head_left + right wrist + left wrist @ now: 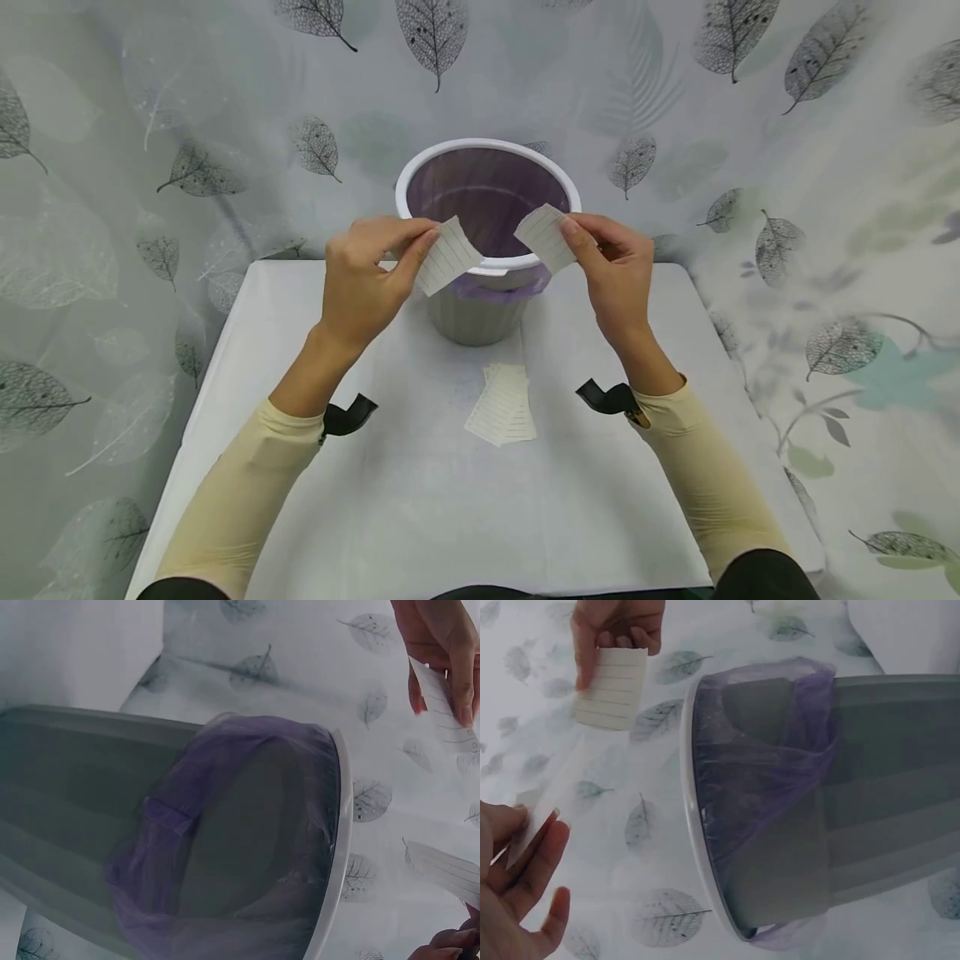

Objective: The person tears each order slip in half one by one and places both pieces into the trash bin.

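My left hand [375,271] pinches a torn piece of lined paper [450,257] between thumb and fingers. A second torn lined piece [546,237] is pinched in my right hand [617,271]. The two pieces are apart, held up at the near rim of a grey bin [480,315] with a white rim and a purple bag lining it. In the left wrist view the right hand's piece [611,690] shows its ruled lines. Below the bin, several lined paper sheets [504,404] lie overlapping on the white table.
The white table [420,517] ends at its back edge, just behind the bin. Leaf-patterned curtain [97,275] hangs round the back and both sides. Folds of the purple bag [780,772] hang over the outside of the bin's rim.
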A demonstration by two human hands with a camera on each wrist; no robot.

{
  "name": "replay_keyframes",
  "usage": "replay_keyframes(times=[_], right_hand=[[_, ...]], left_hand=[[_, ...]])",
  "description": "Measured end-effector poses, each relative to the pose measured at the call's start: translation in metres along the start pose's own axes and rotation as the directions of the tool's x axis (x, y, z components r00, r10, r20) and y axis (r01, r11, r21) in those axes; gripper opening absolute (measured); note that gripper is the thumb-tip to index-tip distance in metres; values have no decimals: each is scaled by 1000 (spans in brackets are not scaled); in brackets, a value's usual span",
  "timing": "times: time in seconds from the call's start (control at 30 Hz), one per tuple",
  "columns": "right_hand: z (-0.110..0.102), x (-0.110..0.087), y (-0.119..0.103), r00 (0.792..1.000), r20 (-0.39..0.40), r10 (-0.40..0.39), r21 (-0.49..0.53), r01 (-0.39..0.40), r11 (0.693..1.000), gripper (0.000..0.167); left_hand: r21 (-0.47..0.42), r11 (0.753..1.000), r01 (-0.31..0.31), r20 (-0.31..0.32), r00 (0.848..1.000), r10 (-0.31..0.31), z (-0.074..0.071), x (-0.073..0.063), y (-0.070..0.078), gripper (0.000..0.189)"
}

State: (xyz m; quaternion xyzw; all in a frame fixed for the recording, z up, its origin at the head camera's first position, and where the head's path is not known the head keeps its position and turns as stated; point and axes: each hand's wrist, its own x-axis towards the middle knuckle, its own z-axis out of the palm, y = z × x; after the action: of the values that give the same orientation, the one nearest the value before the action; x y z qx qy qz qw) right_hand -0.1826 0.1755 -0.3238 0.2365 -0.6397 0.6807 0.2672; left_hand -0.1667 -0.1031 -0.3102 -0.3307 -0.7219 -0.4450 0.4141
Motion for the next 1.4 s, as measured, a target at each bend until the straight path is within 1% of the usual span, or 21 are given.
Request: replay_keyframes(times=[0.07,0.17,0.33,0.47,0.53,0.63,0.77,0.87,0.93,1.0,1.13,1.27,1.33,1.4], right_hand=[[-1,6,1,1000,7,17,-16,-17,1000,14],[-1,14,4,999,-3,40,-43,-40,998,14],[1,27,5,997,-42,70,-75,-73,995,13],[4,36,12,998,-16,56,-173,-58,983,16],[4,40,20,999,7,40,-244,-37,969,15],[3,44,33,999,39,36,-351,-20,936,14],[1,45,44,993,92,74,-484,-21,875,16],[-1,44,46,987,126,102,-554,-16,832,19],[-1,43,46,985,136,107,-573,-10,819,20],[-2,41,43,986,132,103,-569,-9,822,20],[-5,34,37,991,112,75,-538,-3,843,19],[-9,18,33,996,79,47,-494,-2,869,14],[-11,9,33,998,67,14,-470,19,882,11],[-11,-2,31,998,61,-22,-440,46,897,10]], left_hand=[[3,1000,1,-21,1000,-1,2,7,-2,6],[20,1000,9,-24,1000,-8,5,15,-9,8],[27,999,27,2,1000,-27,12,25,-24,14],[45,998,52,21,998,-53,21,29,-35,13],[58,996,61,32,998,-63,25,30,-39,13],[73,993,88,45,995,-92,32,30,-45,13],[107,983,146,75,985,-155,38,26,-51,15],[134,975,175,102,977,-189,40,22,-54,16],[148,974,174,115,975,-192,39,20,-54,17],[164,973,162,126,975,-184,37,19,-54,19],[182,974,135,139,977,-162,32,16,-52,22],[176,979,103,132,983,-127,26,10,-52,25],[167,982,82,129,986,-105,24,6,-52,26],[166,984,62,142,986,-86,22,-1,-52,27]])
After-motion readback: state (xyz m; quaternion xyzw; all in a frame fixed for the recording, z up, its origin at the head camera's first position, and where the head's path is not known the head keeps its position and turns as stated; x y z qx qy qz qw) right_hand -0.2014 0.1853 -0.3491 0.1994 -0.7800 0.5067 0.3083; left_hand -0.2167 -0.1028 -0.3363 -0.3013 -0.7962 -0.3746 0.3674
